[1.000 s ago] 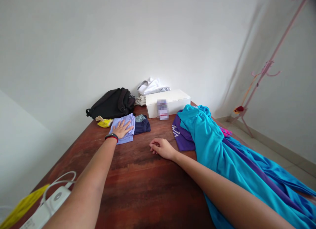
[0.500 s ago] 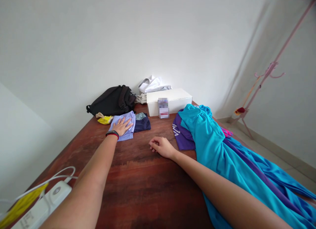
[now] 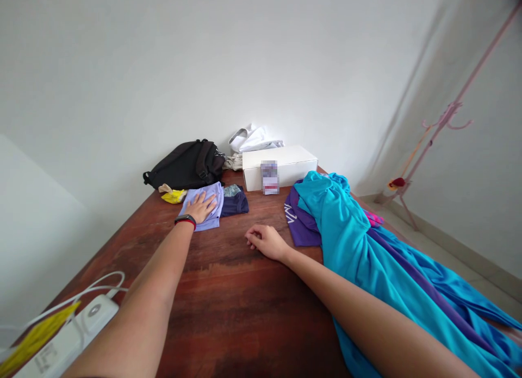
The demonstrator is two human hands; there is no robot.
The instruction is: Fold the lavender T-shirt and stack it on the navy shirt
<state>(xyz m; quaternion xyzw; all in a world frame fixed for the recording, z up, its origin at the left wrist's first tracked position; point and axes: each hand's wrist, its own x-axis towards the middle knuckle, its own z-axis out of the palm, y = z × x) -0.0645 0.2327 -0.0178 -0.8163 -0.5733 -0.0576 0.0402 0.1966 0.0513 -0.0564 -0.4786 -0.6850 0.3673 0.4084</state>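
Note:
My left hand (image 3: 200, 207) lies flat with fingers spread on a folded lavender cloth garment (image 3: 212, 221) at the left of the wooden table (image 3: 228, 302). Beside that garment, on its right, is a folded navy garment (image 3: 235, 205) with a patterned patch. My right hand (image 3: 267, 241) rests on the bare wood in the middle, its fingers loosely curled; whether anything is under them is hidden. Close to my right forearm, a turquoise garment (image 3: 338, 220) lies in a loose heap, partly over a purple garment (image 3: 302, 234) with white lettering.
Against the wall stand a black bag (image 3: 179, 166), a white box (image 3: 289, 166) with a small blurred packet (image 3: 269, 178) before it, and white fabric (image 3: 255, 138). A yellow packet (image 3: 173, 196) sits left. Front left holds a power strip (image 3: 87, 323) with cables. A pink rack (image 3: 452, 109) stands right.
Hardly anything differs. Both hands keep their places, the left on the lavender garment and the right on the table; the view has shifted very slightly.

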